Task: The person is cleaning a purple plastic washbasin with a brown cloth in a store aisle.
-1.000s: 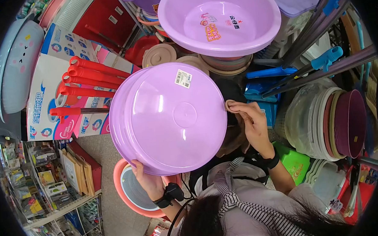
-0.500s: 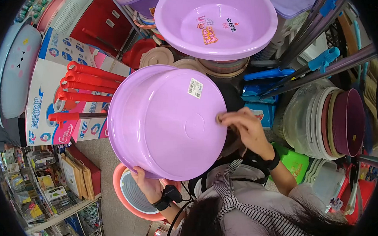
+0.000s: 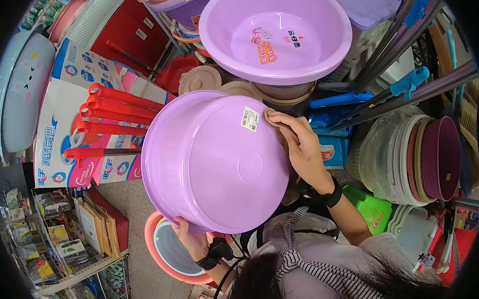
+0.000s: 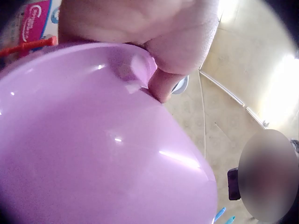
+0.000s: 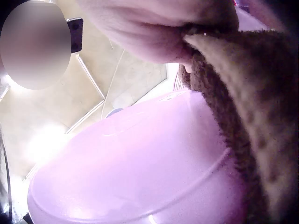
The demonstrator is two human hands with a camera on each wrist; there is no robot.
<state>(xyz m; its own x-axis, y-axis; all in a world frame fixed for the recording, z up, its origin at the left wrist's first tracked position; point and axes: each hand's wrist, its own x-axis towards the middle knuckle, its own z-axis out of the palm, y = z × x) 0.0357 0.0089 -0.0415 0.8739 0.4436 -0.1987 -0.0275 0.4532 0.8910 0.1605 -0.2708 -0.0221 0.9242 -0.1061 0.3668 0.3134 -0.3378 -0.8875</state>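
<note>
A glossy purple plastic basin [image 3: 219, 172] is held tilted in front of the person, its underside facing up toward the head camera. A white barcode sticker [image 3: 250, 119] is stuck near the edge of that underside. My left hand [image 3: 192, 241] grips the basin's rim at its lower left; in the left wrist view the thumb [image 4: 163, 86] shows beside the rim. With my right hand [image 3: 304, 149] I pinch a brown fuzzy cloth [image 5: 252, 93] against the bottom's edge, right beside the sticker. The cloth hangs down along the basin's side in the right wrist view.
A second purple basin [image 3: 277, 34] with printed labels sits on a stack ahead. Red mop handles [image 3: 118, 107] and a printed carton [image 3: 60, 137] stand at left. Grey poles [image 3: 410, 94] and stacked bins [image 3: 440, 158] crowd the right. An orange basin [image 3: 152, 246] stands on the floor.
The right hand has moved the cloth from the basin's right edge across to beside the sticker. The basin has turned and tilted in the left hand, showing more of its side.
</note>
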